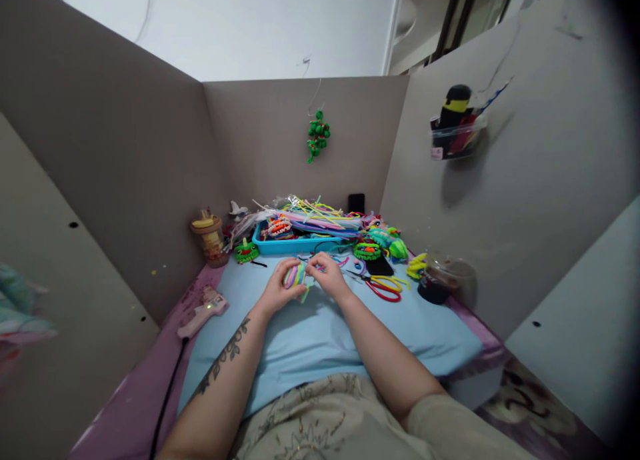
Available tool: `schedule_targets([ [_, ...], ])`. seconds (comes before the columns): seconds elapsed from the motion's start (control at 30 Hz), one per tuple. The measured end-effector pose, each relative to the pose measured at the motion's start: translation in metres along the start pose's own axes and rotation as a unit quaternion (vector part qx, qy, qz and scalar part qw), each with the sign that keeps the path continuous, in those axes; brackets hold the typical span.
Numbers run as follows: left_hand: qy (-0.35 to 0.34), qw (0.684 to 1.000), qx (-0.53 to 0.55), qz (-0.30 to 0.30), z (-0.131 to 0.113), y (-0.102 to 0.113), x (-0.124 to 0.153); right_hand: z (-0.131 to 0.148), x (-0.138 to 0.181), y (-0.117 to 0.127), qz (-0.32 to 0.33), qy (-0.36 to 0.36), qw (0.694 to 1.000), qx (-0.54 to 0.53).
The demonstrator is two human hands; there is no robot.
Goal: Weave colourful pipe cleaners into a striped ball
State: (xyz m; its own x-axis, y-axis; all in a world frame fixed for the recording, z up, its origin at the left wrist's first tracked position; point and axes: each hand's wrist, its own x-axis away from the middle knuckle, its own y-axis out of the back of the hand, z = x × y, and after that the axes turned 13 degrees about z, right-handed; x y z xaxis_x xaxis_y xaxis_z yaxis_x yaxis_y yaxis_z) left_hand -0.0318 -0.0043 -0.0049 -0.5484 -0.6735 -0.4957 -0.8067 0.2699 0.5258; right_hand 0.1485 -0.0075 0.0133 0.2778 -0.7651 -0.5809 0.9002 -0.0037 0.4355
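Observation:
Both hands meet over a light blue pillow point(320, 340) in front of me. My left hand point(278, 285) is closed around a small pastel pipe-cleaner piece point(296, 275) with pink, yellow and green coils. My right hand point(327, 274) pinches the same piece from the right, fingers pressed together. Just beyond the hands lies a blue tray point(287, 247) heaped with coloured pipe cleaners.
A pink glue gun point(203, 310) with its black cord lies at the left. Red-handled scissors point(383, 288) and yellow loops lie to the right, near a dark lidded jar point(440, 280). A brown cup point(210, 239) stands at the back left. Grey partition walls enclose the space; a green ornament point(317, 135) hangs on the back wall.

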Motion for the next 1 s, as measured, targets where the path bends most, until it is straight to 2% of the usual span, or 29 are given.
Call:
schedule_targets([
  [0.07, -0.032, 0.998, -0.048, -0.011, 0.0012, -0.0013, -0.0004, -0.0002, -0.0001, -0.0005, 0.006, -0.001, 1.0, -0.004],
  [0.17, -0.046, 0.996, -0.08, -0.02, 0.001, -0.003, -0.0004, 0.0019, 0.0004, -0.001, -0.006, 0.015, 1.0, 0.017],
  [0.3, -0.047, 0.995, -0.087, -0.021, -0.0002, -0.0046, -0.0005, 0.0033, 0.0014, -0.001, -0.039, 0.04, 0.996, 0.075],
  [0.43, -0.048, 0.995, -0.083, -0.024, 0.0001, -0.0057, -0.0011, 0.0013, 0.0023, -0.0006, -0.019, 0.071, 0.993, 0.087],
  [0.57, -0.052, 0.995, -0.08, -0.027, 0.0005, -0.0063, -0.0013, 0.0034, 0.0034, -0.001, -0.021, 0.063, 0.995, 0.074],
  [0.63, -0.058, 0.994, -0.081, -0.033, 0.0001, -0.0062, -0.0009, 0.0061, 0.0035, -0.0018, -0.018, 0.038, 0.999, 0.035],
  [0.73, -0.064, 0.993, -0.088, -0.042, -0.0017, -0.006, 0.0005, 0.0083, 0.0024, -0.0036, 0.014, -0.032, 0.996, -0.079],
  [0.87, -0.058, 0.992, -0.104, -0.051, -0.003, -0.0059, 0.0025, 0.0047, -0.0014, -0.005, 0.051, -0.09, 0.968, -0.231],
  [1.0, -0.05, 0.992, -0.112, -0.041, -0.0015, -0.0067, 0.0029, 0.0026, -0.0043, -0.0029, 0.082, -0.133, 0.944, -0.292],
])
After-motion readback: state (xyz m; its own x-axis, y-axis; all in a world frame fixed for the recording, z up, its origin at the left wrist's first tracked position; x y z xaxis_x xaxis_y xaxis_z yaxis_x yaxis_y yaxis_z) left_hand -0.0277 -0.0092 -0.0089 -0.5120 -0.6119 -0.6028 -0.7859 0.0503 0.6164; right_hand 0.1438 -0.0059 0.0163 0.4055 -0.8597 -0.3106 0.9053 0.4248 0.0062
